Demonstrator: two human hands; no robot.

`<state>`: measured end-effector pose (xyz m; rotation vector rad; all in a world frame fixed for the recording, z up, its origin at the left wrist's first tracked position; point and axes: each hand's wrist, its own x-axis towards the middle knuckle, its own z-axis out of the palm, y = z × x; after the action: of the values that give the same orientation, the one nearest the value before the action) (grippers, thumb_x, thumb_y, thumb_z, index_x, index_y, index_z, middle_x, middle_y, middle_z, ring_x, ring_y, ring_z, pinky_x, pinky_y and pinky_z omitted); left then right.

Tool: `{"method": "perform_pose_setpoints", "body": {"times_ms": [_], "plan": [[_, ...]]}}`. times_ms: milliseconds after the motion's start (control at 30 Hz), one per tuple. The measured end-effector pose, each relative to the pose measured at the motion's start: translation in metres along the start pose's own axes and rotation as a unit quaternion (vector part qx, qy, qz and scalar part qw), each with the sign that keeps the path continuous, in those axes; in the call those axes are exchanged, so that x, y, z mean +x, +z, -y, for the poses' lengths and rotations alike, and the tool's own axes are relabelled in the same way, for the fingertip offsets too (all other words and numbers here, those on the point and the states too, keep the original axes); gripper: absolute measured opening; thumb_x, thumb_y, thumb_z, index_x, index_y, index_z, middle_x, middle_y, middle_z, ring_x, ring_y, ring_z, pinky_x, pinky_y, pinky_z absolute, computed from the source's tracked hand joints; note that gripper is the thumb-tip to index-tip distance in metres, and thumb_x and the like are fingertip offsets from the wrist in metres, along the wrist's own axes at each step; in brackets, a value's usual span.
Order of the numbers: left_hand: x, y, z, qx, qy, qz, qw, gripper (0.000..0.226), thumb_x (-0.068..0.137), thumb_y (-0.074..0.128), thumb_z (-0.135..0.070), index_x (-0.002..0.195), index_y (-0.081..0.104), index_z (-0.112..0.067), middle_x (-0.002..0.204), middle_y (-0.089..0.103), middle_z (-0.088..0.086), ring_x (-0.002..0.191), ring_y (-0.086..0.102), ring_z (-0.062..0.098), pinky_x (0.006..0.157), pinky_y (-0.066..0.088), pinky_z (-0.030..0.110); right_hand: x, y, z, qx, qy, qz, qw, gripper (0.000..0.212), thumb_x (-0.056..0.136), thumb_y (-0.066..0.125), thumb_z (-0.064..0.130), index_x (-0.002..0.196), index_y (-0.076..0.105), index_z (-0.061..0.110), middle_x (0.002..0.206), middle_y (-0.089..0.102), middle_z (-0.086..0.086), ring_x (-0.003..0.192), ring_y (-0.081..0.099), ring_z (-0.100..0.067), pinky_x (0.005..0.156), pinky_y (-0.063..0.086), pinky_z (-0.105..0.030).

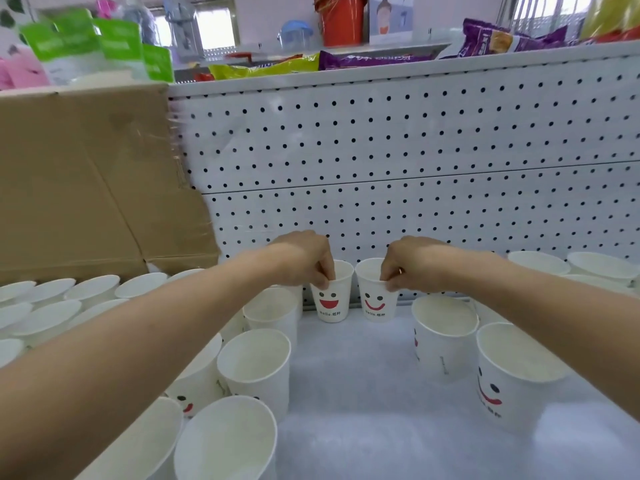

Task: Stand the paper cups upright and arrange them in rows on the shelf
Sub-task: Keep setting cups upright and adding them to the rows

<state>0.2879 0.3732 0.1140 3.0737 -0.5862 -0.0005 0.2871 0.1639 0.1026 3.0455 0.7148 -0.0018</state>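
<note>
Shop shelving: pale shelf point(363, 393) deck, white pegboard back panel point(415, 150), cardboard box point(86, 185) at rear left.

- Left grip point(302, 261): closed in a pinch on the rim of the left smiley cup point(332, 301).
- Right grip point(415, 265): closed likewise on the rim of the right smiley cup point(377, 303).
- Both cups are upright with the print facing forward. They stand side by side with rims almost touching, just in front of the back panel. Cannot tell whether the bases are fully seated.
- Upright cups stand in files to the left point(256, 372) and to the right point(446, 327), with a bare lane of shelf between them.

Step judged: seating the back pair of a new row.

Method notes:
1. Keep the pinch light, since a paper rim will likely ovalise under pressure.
2. Lower each cup straight down until the base sits flat.
3. Square the pair to the back panel and level it with the neighbouring files, faces forward.
4. Release by spreading the fingers and lifting vertically. A sideways drag would probably tip a light cup.

Risk: the left forearm passes over the left-hand cups, so withdraw high.
</note>
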Motion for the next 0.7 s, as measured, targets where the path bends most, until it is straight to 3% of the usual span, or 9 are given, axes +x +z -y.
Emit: {"method": "perform_pose_setpoints", "body": {"times_ms": [133, 267, 333, 400, 467, 533, 600, 700], "plan": [[-0.001, 0.003, 0.003, -0.01, 0.007, -0.006, 1.0, 0.017, 0.083, 0.073, -0.022, 0.099, 0.076, -0.028, 0.099, 0.073, -0.011, 0.086, 0.065, 0.011, 0.072, 0.053, 0.026, 0.002, 0.001, 0.002, -0.005, 0.003, 0.0, 1.0, 0.034, 0.088, 0.062, 0.019, 0.056, 0.052, 0.025, 0.058, 0.05, 0.005, 0.056, 0.048, -0.02, 0.055, 0.039, -0.026], [-0.001, 0.005, 0.004, -0.01, 0.011, -0.008, 1.0, 0.018, 0.083, 0.072, -0.022, 0.101, 0.075, -0.028, 0.101, 0.073, -0.011, 0.088, 0.065, 0.011, 0.074, 0.054, 0.027, 0.001, 0.001, 0.005, 0.001, 0.011, -0.003, 1.0, 0.029, 0.088, 0.061, 0.02, 0.06, 0.056, 0.026, 0.063, 0.052, 0.004, 0.062, 0.05, -0.022, 0.057, 0.04, -0.029], [-0.003, 0.004, 0.005, -0.007, 0.017, -0.01, 1.0, 0.021, 0.083, 0.073, -0.024, 0.104, 0.074, -0.028, 0.103, 0.072, -0.01, 0.089, 0.064, 0.01, 0.074, 0.052, 0.025, -0.004, -0.001, 0.006, 0.005, 0.015, -0.006, 1.0, 0.008, 0.088, 0.063, 0.025, 0.083, 0.068, 0.029, 0.086, 0.062, 0.005, 0.076, 0.056, -0.02, 0.064, 0.044, -0.031], [-0.008, -0.001, 0.004, -0.037, 0.039, -0.057, 0.997, 0.027, 0.083, 0.074, -0.029, 0.11, 0.071, -0.027, 0.105, 0.071, -0.011, 0.092, 0.063, 0.006, 0.08, 0.05, 0.024, -0.014, -0.008, 0.005, 0.02, 0.014, -0.023, 0.999, 0.029, 0.088, 0.066, 0.035, 0.116, 0.064, 0.032, 0.115, 0.058, 0.011, 0.094, 0.054, -0.013, 0.075, 0.042, -0.028], [-0.019, -0.009, -0.006, -0.144, 0.07, -0.123, 0.979, 0.028, 0.087, 0.07, -0.029, 0.115, 0.069, -0.025, 0.105, 0.07, -0.012, 0.094, 0.062, 0.0, 0.089, 0.049, 0.022, -0.033, -0.022, 0.002, 0.071, 0.017, -0.063, 0.995, 0.045, 0.087, 0.065, 0.043, 0.13, 0.055, 0.035, 0.123, 0.052, 0.014, 0.09, 0.051, -0.003, 0.08, 0.037, -0.025], [-0.034, -0.014, -0.026, -0.21, 0.108, -0.144, 0.961, 0.026, 0.09, 0.066, -0.028, 0.116, 0.068, -0.028, 0.106, 0.069, -0.016, 0.097, 0.059, -0.007, 0.089, 0.045, 0.014, -0.061, -0.035, -0.001, 0.119, 0.028, -0.081, 0.989, 0.047, 0.086, 0.063, 0.05, 0.131, 0.053, 0.037, 0.119, 0.054, 0.014, 0.085, 0.049, 0.004, 0.078, 0.037, -0.024], [-0.046, -0.012, -0.054, -0.179, 0.165, -0.112, 0.963, 0.027, 0.091, 0.063, -0.029, 0.118, 0.066, -0.031, 0.112, 0.065, -0.02, 0.1, 0.055, -0.009, 0.087, 0.04, 0.009, -0.089, -0.042, -0.005, 0.137, 0.052, -0.076, 0.986, 0.049, 0.082, 0.061, 0.057, 0.127, 0.056, 0.038, 0.112, 0.058, 0.016, 0.09, 0.052, 0.005, 0.078, 0.041, -0.025], [-0.046, -0.001, -0.088, -0.076, 0.229, -0.051, 0.969, 0.032, 0.091, 0.063, -0.032, 0.123, 0.062, -0.036, 0.126, 0.059, -0.016, 0.116, 0.049, 0.004, 0.097, 0.041, 0.025, -0.128, -0.043, -0.006, 0.165, 0.09, -0.037, 0.982, 0.071, 0.065, 0.058, 0.074, 0.127, 0.057, 0.038, 0.111, 0.059, 0.021, 0.099, 0.058, 0.002, 0.087, 0.05, -0.028]]}}
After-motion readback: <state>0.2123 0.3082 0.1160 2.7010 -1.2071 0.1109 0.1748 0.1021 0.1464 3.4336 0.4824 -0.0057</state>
